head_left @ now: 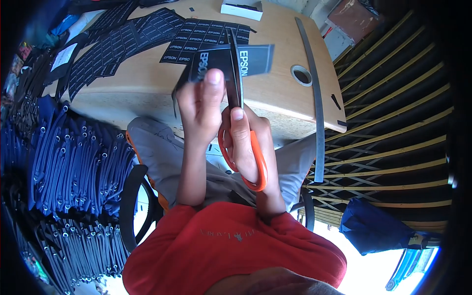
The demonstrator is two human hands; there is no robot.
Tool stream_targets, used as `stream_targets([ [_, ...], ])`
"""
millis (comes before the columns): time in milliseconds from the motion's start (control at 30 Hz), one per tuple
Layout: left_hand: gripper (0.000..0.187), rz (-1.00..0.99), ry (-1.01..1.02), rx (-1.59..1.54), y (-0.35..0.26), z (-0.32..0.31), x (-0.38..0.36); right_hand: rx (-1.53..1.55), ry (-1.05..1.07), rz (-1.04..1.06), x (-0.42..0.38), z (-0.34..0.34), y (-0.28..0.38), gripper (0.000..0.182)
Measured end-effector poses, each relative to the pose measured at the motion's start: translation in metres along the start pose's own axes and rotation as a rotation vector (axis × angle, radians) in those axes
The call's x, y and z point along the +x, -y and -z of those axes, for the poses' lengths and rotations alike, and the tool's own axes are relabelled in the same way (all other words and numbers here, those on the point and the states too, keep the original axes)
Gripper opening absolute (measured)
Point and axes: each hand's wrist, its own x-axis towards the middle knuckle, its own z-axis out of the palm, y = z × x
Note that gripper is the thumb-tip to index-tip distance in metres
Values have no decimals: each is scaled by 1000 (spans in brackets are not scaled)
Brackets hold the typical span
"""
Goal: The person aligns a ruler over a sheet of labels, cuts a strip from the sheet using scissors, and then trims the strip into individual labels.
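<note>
My left hand [201, 105] is closed on a black strip of EPSON labels [258, 59], thumb on top, and holds it up above the table's front edge. In my right hand [248, 130] is a pair of scissors [257, 162] with orange handles. Their long dark blades point away from me and lie across the strip, between two printed labels. Whether the blades are fully closed is hard to make out. Part of the strip hangs behind my left hand, half hidden.
More EPSON label sheets [196, 37] lie spread over the wooden table [275, 93]. A white box [242, 9] stands at the back. A long metal ruler [310, 83] lies along the right, beside a round cable hole [301, 75]. Stacked blue straps [78, 152] are at left.
</note>
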Motion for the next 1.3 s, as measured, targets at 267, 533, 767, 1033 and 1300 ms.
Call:
stream_targets([
  [267,76,288,-96,-724,-10,-11,22,6,77,-55,-2,-10,-4,39],
  [533,61,107,95,-454,-11,-11,21,18,45,-16,4,-18,-12,38],
  [767,60,114,131,-397,-8,-15,19,-25,-11,12,6,-18,-10,30],
  [1033,57,384,16,-448,18,-6,25,-91,-21,-119,27,-14,-22,36],
  [1300,53,519,4,-513,42,-12,25,-143,-95,-184,34,-6,-29,44],
])
